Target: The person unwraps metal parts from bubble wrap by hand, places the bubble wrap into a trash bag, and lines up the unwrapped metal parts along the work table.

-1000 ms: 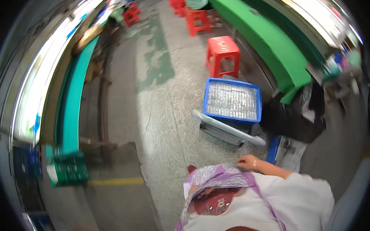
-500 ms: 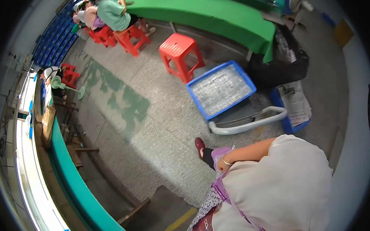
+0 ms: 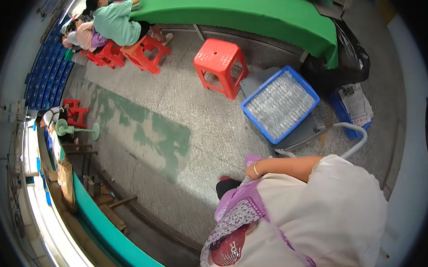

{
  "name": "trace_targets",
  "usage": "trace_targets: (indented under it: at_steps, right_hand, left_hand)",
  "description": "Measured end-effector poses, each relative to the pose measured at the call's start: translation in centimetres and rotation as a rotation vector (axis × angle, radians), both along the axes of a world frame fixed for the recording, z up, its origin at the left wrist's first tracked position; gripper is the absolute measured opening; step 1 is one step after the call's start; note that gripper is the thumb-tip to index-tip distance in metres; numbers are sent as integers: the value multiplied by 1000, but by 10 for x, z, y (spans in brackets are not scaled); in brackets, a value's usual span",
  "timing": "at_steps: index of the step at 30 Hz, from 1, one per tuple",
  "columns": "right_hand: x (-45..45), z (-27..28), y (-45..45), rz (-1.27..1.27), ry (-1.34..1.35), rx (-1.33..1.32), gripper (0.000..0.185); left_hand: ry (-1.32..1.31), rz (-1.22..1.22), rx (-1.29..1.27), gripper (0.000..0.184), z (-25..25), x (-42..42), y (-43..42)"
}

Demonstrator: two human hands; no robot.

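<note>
My right hand [image 3: 254, 171], with a bracelet at the wrist, is closed at the edge of the purple patterned apron [image 3: 248, 201]. Purple cloth shows on both sides of its curled fingers. My left hand is out of the frame. Beyond my right hand stands a blue tray [image 3: 253, 124] on a trolley with a grey curved handle [image 3: 357, 146]. Rows of small, silvery clear pieces [image 3: 282, 104] fill the tray. A dark red shoe [image 3: 224, 178] shows below the apron.
A red stool [image 3: 216, 52] stands behind the tray, near a green-covered table [image 3: 247, 12]. Black bag [image 3: 346, 56] and blue box with papers [image 3: 342, 111] are at right. Seated people [image 3: 116, 23] are at upper left. A teal-edged bench [image 3: 98, 219] and green fan [image 3: 62, 127] are at left.
The view has swung round and the seated people now show larger at upper left. My right hand stays at the apron, while the tray appears turned and farther right than half a second ago.
</note>
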State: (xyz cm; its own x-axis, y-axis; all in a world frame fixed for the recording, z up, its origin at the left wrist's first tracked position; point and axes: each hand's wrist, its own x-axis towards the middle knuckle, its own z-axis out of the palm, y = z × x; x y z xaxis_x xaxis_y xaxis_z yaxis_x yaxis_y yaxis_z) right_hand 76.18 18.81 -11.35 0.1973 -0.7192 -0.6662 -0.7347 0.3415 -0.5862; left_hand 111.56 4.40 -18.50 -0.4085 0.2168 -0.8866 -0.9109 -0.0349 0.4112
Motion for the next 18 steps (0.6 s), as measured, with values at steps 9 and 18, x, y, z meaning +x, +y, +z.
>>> trace_targets:
  at_steps: [9,18]
  right_hand:
    - [-71,-35,-45,-665,-139,147,34]
    - [-23,-20,-32,-1517,-366,-4,27]
  left_hand:
    - [-59,-32,233,27,-1,-177,-215]
    - [-128,-597,420,29,63,-389,-294]
